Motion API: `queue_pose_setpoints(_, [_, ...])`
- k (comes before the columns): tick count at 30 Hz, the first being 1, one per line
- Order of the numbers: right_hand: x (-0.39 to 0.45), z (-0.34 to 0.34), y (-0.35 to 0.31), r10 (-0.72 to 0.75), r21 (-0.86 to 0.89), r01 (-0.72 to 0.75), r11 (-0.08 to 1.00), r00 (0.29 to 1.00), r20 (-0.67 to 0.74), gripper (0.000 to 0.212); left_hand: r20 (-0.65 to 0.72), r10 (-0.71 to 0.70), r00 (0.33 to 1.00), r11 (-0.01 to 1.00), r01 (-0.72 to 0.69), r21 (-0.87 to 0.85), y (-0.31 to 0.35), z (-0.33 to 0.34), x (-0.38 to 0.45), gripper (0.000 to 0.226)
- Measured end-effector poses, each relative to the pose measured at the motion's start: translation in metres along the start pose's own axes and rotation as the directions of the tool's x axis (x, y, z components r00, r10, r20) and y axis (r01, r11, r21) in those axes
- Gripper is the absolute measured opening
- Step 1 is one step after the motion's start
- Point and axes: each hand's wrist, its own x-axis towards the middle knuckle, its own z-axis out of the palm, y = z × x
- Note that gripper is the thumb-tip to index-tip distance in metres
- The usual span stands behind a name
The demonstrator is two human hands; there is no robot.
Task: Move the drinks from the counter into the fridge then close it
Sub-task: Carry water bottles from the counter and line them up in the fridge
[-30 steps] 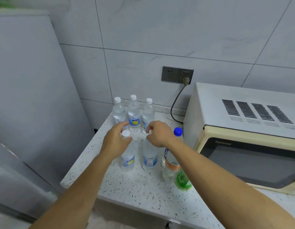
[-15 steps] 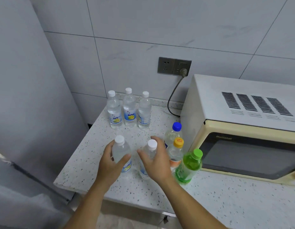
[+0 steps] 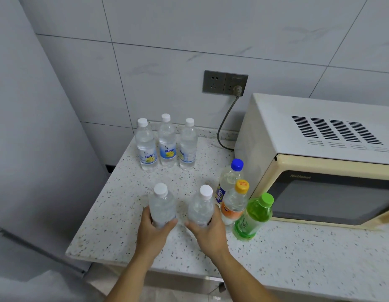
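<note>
My left hand (image 3: 153, 229) grips the lower body of a clear water bottle (image 3: 162, 205) with a white cap. Beside it, my right hand (image 3: 207, 231) grips a second clear water bottle (image 3: 201, 207) the same way. Both bottles are upright over the speckled counter (image 3: 128, 214). Three more water bottles (image 3: 167, 142) stand in a row at the back by the wall. To the right stand a blue-capped bottle (image 3: 231, 177), an orange-capped bottle (image 3: 236, 201) and a green drink bottle (image 3: 253, 216). The grey fridge (image 3: 25, 149) fills the left side.
A cream microwave (image 3: 319, 162) occupies the counter's right side, close behind the coloured bottles. Its cord (image 3: 224, 125) runs up to a wall socket (image 3: 225, 82). The counter's front edge lies just below my wrists.
My hands slid from the bottle tops down to the bodies and closed round them. The two bottles have come toward me, nearer the counter's front.
</note>
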Motion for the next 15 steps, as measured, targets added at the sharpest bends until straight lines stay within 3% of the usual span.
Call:
queue_pose_setpoints(11, [-0.040, -0.017, 0.009, -0.009, 0.076, 0.001, 0.997, 0.994, 0.112, 0.068, -0.015, -0.011, 1.000, 1.000, 0.011, -0.014, -0.014, -0.017, -0.058, 0.057])
queue_pose_setpoints(15, [-0.060, -0.032, 0.019, 0.001, 0.152, -0.032, 0.988, 0.979, 0.203, 0.074, -0.032, -0.073, 0.997, 0.988, 0.068, -0.139, -0.025, -0.024, -0.101, 0.048])
